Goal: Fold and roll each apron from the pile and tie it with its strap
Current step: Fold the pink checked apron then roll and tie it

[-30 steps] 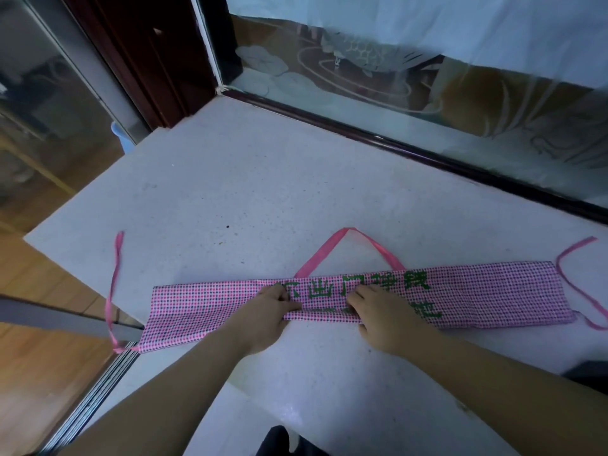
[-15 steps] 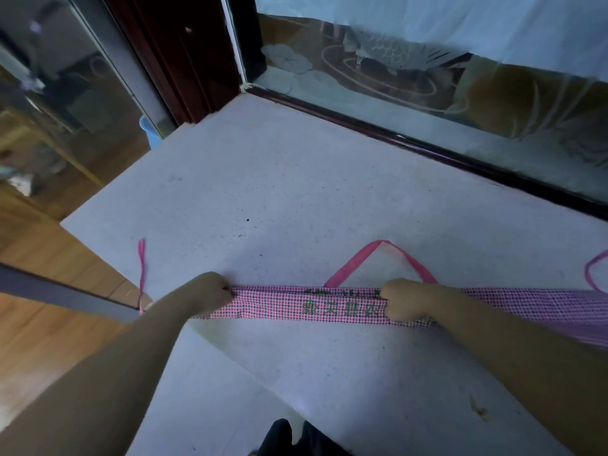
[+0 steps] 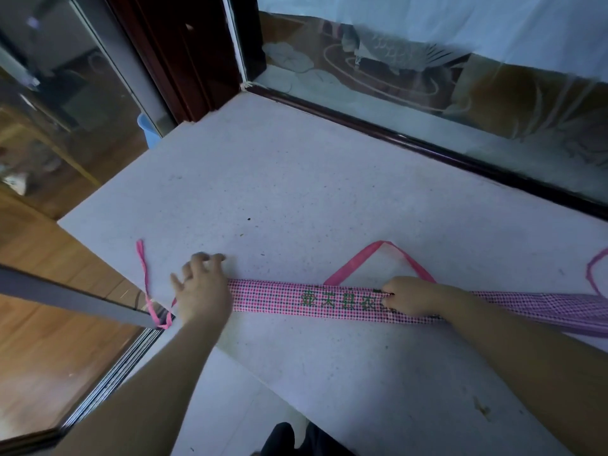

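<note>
Apron: one pink checked apron [image 3: 273, 299], folded to a narrow strip, flat on the white counter [image 3: 296, 179] near its front edge.
Left hand [image 3: 202, 292]: fingers spread, resting on the strip's left end.
Right hand [image 3: 409, 296]: fingers curled, gripping the strip beside the green letters [image 3: 339, 299].
Straps: three pink ones: left strap [image 3: 143, 274], loop [image 3: 362, 258], right strap [image 3: 590, 274].
</note>
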Demonstrator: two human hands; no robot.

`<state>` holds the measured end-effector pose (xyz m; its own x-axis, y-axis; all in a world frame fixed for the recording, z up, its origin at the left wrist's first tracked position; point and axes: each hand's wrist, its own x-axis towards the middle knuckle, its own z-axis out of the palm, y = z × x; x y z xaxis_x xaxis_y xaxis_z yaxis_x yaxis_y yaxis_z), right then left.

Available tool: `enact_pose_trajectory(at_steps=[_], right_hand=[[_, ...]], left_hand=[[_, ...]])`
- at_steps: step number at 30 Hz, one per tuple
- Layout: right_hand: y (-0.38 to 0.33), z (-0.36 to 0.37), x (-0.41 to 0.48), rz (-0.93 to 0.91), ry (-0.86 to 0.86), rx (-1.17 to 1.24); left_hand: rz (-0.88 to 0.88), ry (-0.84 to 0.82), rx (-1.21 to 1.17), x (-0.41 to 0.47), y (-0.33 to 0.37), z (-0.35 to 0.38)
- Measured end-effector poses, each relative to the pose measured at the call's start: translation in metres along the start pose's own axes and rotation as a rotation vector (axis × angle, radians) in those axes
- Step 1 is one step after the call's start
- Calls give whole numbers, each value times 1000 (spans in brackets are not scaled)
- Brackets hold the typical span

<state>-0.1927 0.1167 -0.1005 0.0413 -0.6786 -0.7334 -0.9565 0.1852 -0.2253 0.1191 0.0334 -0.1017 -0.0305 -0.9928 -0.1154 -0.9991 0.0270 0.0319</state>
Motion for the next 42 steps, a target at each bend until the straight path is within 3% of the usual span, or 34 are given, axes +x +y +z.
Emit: enact_pose_trajectory(at_steps=[4, 6, 7, 9, 11, 18, 22, 26, 32, 42], right_hand=[[-19, 0, 7, -43, -28, 69], [-28, -1, 10, -70, -50, 125], [-30, 0, 12, -74, -45, 178], [-29, 5, 12, -81, -14, 275], [-25, 13, 7, -82, 64, 279], [24, 57, -43, 146, 578, -34], [68, 84, -43, 34, 947, -181], [88, 79, -39, -45, 978, -97], [111, 84, -35, -20, 922, 40], [115, 83, -28, 60, 1128, -105]], left_hand=[[670, 164, -127, -33, 56, 13], [912, 54, -135, -56, 73, 28], [935, -52, -93, -63, 78, 35], [875, -258, 17, -69, 82, 44], [860, -349, 105, -69, 83, 54], [790, -377, 102, -65, 87, 56], [766, -383, 109, -66, 89, 58], [753, -393, 78, -63, 88, 61], [722, -398, 100, -62, 88, 62], [715, -384, 112, -62, 93, 61]])
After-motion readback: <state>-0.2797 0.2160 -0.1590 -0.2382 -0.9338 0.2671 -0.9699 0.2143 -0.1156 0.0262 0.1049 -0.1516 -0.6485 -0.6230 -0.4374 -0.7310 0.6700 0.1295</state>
